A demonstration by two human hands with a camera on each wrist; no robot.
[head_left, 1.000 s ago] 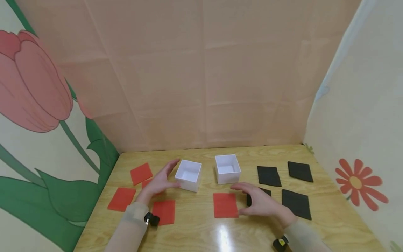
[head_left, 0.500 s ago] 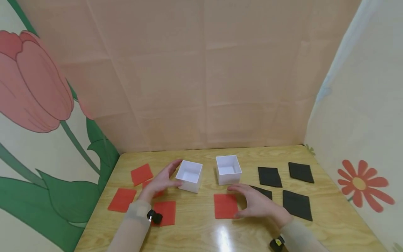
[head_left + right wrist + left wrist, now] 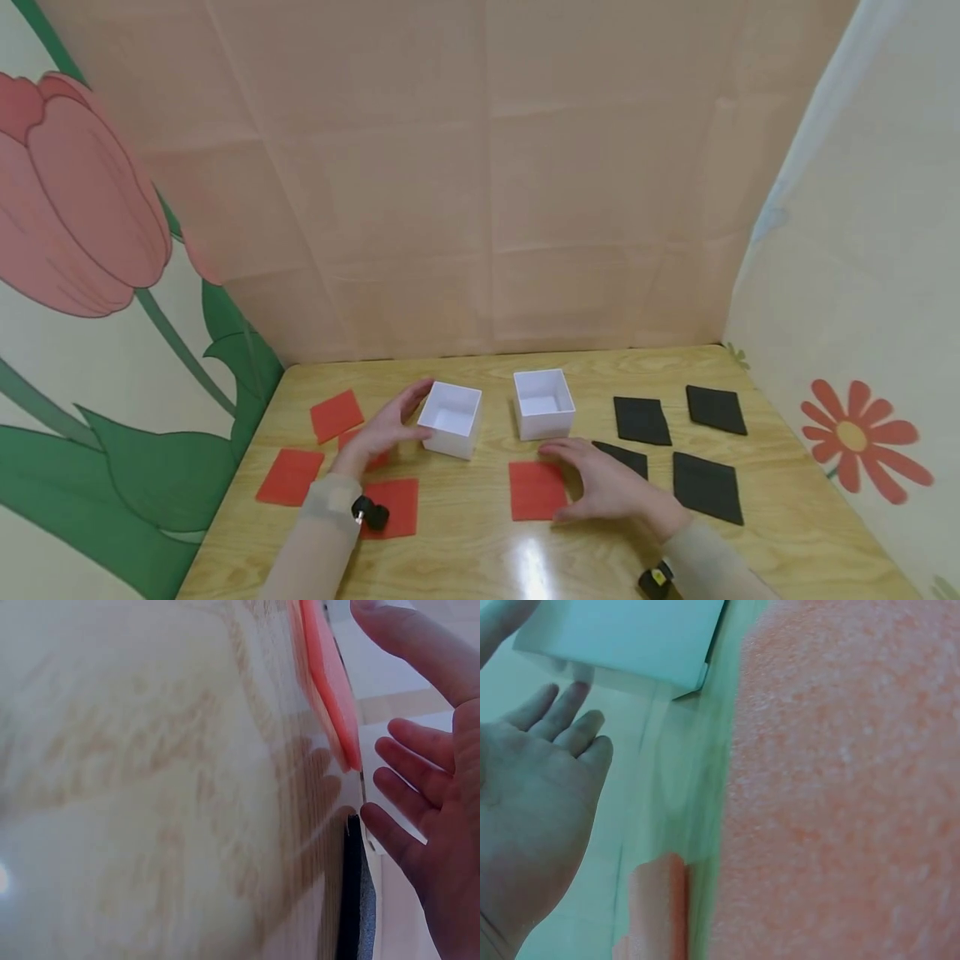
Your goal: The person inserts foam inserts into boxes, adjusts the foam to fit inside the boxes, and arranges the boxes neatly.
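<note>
My left hand (image 3: 387, 427) is at the left side of a white open-topped box (image 3: 454, 442), thumb and fingers spread around its near left corner. In the left wrist view this hand (image 3: 544, 784) shows relaxed fingers close to the box (image 3: 622, 637). My right hand (image 3: 603, 483) hovers with spread, loosely bent fingers at the right edge of a red foam square (image 3: 536, 492). The right wrist view shows that hand (image 3: 442, 802) holding nothing, beside the red square (image 3: 330, 690) and a black foam square (image 3: 354, 892). Another white box (image 3: 545, 425) stands just beyond the right fingertips.
Several red foam squares (image 3: 290, 477) lie flat on the left of the wooden table (image 3: 465, 550), one partly under the left wrist. Several black squares (image 3: 707, 487) lie on the right, one partly behind the right hand. A beige cloth wall (image 3: 480, 183) closes the back.
My right hand has shifted slightly left, further over the red square's right edge. The left hand stays by its box, and boxes and squares stay in place.
</note>
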